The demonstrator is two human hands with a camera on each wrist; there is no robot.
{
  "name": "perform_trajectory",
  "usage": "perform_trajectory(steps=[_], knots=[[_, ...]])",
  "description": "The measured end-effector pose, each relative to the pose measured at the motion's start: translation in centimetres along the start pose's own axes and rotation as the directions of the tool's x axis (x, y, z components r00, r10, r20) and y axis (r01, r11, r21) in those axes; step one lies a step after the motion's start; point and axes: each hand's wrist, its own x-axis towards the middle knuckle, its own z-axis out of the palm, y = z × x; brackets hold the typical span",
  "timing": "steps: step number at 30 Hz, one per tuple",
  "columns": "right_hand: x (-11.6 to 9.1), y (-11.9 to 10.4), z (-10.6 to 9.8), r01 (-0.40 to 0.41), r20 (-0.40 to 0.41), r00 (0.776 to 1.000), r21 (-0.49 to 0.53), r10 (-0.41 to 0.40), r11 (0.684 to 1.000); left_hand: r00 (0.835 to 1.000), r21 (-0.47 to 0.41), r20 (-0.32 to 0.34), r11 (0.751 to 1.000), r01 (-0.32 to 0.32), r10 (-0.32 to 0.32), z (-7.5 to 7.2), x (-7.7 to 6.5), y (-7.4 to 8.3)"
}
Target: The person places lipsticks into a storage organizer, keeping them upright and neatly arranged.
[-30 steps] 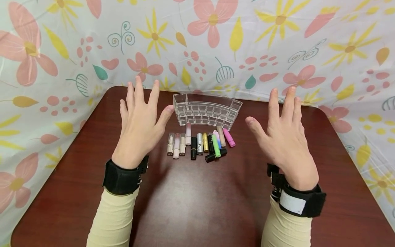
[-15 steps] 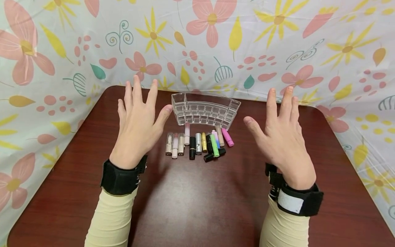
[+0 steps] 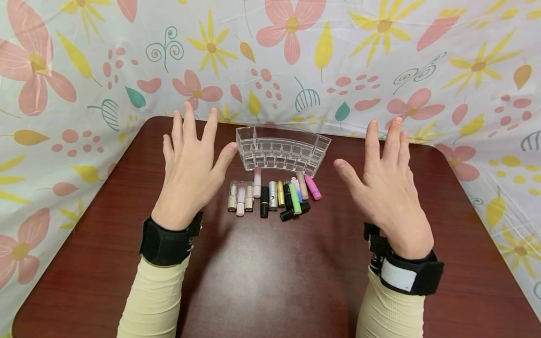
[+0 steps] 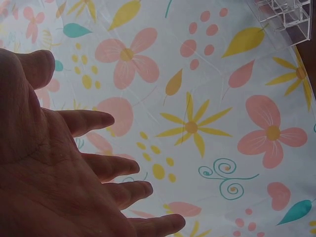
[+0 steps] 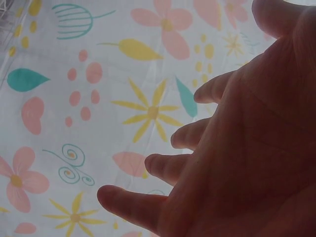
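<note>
Both hands hover above the table with fingers spread, holding nothing. My left hand (image 3: 186, 173) is to the left of a cluster of lipsticks, its thumb pointing toward a clear compartmented organizer (image 3: 283, 149). To the right of the cluster is my right hand (image 3: 389, 197), palm facing away from the head camera. Among the lipsticks lie a black one (image 3: 264, 202), a silver one (image 3: 272, 196), a gold one (image 3: 281, 194), a green one (image 3: 295, 199) and a bright pink one (image 3: 313, 188). In the left wrist view, a corner of the organizer (image 4: 291, 19) shows at top right.
The dark reddish-brown table (image 3: 270, 281) has rounded back corners. A white curtain (image 3: 270, 61) with pink and yellow flowers hangs behind it and along both sides. Black straps (image 3: 169, 241) wrap both wrists over cream sleeves (image 3: 154, 300).
The head view shifts very slightly. Both hands keep the same spread pose, and the lipsticks and organizer stay where they were.
</note>
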Motion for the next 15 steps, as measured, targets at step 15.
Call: perform_trajectory(steps=[15], knots=[[0.01, -0.03, 0.05, 0.011, 0.007, 1.0, -0.002, -0.011, 1.0, 1.0, 0.002, 0.005, 1.0, -0.006, 0.006, 0.06, -0.03, 0.05]])
